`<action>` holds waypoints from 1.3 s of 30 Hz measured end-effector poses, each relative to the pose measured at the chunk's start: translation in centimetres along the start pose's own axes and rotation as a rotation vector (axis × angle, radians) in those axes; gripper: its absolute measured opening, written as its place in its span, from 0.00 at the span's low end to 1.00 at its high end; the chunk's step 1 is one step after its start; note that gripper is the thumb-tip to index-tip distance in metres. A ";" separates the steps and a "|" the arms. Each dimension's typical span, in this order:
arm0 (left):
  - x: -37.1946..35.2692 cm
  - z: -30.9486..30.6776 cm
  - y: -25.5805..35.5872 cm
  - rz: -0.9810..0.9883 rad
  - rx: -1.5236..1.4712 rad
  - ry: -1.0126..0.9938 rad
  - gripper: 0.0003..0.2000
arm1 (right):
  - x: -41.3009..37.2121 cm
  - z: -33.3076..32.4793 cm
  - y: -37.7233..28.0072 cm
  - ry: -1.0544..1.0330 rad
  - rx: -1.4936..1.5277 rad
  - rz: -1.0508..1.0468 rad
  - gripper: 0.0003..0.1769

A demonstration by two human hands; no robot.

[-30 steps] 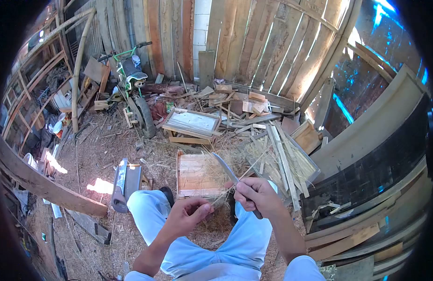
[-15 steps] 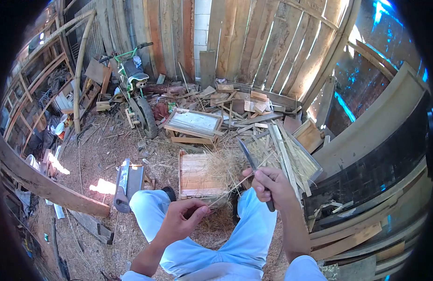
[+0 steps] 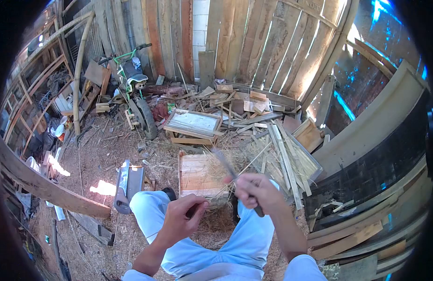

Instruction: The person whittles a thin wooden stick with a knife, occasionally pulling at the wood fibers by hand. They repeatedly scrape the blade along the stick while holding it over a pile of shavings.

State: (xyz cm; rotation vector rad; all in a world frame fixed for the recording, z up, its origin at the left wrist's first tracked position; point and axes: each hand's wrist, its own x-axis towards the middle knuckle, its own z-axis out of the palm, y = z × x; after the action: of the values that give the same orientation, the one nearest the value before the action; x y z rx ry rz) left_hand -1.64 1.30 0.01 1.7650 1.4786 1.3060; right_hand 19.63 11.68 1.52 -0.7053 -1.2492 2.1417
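My right hand (image 3: 257,191) is closed around the handle of a knife (image 3: 224,162), whose blurred blade points up and to the left. Above my left thigh, my left hand (image 3: 186,215) has its thumb and fingers curled close together; whatever may be between the fingertips is too small to make out. A thin pale strip (image 3: 255,159) shows just beyond my right hand, and I cannot tell whether they touch. Between my knees and past them lies a wooden crate (image 3: 197,173) with shavings at its right side.
A handsaw (image 3: 122,199) lies beside my left knee. Farther off are a small motorbike (image 3: 140,110), a slatted box with a pale top (image 3: 193,122) and piled wood scraps (image 3: 258,104). Long strips (image 3: 284,159) lie at the right, near a dark panel (image 3: 366,164).
My right hand and the knife have moved left and slightly down. The thin strip that ran between my hands no longer reaches my left hand. Fewer shavings cover the crate.
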 end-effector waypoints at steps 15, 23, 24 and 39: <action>-0.4 -0.8 -0.7 0.099 0.087 -0.008 0.04 | -0.3 -1.4 -1.3 0.058 0.087 0.049 0.22; -0.7 -1.1 -0.7 0.073 0.068 0.011 0.04 | -0.8 -3.2 -1.9 0.087 0.083 0.039 0.20; -0.8 -1.5 -1.2 0.077 0.083 -0.011 0.04 | -0.8 -3.9 -2.1 0.111 0.125 0.009 0.20; 8.8 -1.1 -4.4 -0.041 -0.656 0.391 0.08 | 3.3 2.4 3.5 0.299 -0.447 -0.111 0.13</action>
State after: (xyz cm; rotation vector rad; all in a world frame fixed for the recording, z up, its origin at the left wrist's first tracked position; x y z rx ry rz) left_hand -5.07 10.61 -0.13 1.0917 1.0647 1.9140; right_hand 14.98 11.07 -1.12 -1.0679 -1.5689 1.6044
